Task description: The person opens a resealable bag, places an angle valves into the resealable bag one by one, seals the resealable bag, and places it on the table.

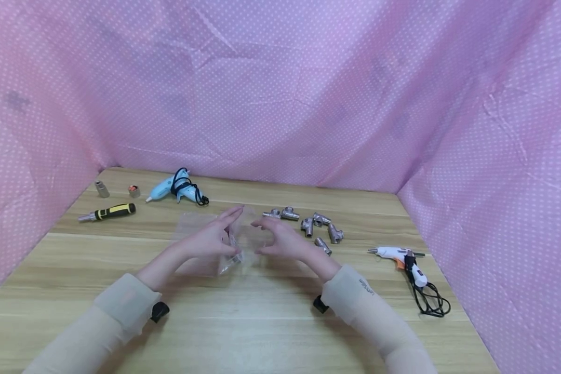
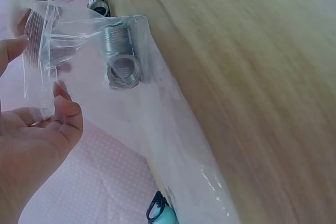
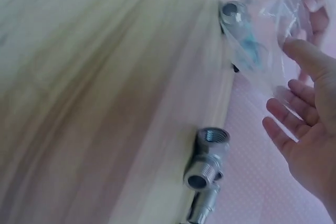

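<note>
The clear plastic zip bag (image 2: pixel 86 53) was between both hands, over the pale wood-grained table (image 1: pixel 243 332). The left hand (image 1: pixel 210 240) gripped its zip edge; the right hand's (image 1: pixel 285 240) grip could not be determined. Film was judged light, limp, slippery, best held at the mouth; the silver threaded metal fitting (image 2: pixel 123 56) inside, hard, weightier.

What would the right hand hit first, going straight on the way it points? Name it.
The clear plastic bag, which the right hand seems to touch; the left hand looks next beyond it, though depth is unclear.
</note>
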A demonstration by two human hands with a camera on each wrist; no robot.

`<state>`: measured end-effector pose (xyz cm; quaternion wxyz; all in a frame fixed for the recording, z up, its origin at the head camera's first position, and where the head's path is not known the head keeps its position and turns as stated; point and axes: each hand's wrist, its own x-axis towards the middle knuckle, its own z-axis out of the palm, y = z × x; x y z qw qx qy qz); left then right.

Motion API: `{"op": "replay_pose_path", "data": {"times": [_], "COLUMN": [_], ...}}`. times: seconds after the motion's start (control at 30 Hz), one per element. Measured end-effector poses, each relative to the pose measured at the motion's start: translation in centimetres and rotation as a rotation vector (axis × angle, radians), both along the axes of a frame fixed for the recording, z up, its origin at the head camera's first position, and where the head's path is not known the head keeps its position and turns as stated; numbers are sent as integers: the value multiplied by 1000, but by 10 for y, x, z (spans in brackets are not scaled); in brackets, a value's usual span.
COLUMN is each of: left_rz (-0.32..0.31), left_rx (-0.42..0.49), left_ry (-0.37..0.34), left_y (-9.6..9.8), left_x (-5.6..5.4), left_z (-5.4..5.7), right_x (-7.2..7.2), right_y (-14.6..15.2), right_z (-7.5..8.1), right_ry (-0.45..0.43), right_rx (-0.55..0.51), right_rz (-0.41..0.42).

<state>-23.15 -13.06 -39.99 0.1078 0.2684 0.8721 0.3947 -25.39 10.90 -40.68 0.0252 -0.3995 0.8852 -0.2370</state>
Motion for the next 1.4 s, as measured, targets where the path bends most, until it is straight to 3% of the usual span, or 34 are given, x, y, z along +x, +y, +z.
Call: {"op": "replay_pose_path", "data": {"times": [0.3,0.4,0.63,0.83,1.1,1.4], "left_rz": [15,33,38,38,35,39], "left_rx": [18,13,15,9,10,8], "left_ry": [57,95,146,126,116,114], "left_y": [0,1,2,3,2,1], "left_x": [-1,-1,-2,0,-2,-2], "left_z": [-3,-5,-8,-6,-9,-9], "right_x": [-8,-9,-15,-26,-40,-45], "right_y": [34,46,65,72,72,72], "right_z": [2,-1,-15,-26,-28,-29], "right_ry": [137,113,77,33,-12,-35], "right_rx": [-80,-82,60,134,192,170], "right_rz": [14,-20,-44,31,183,166]}}
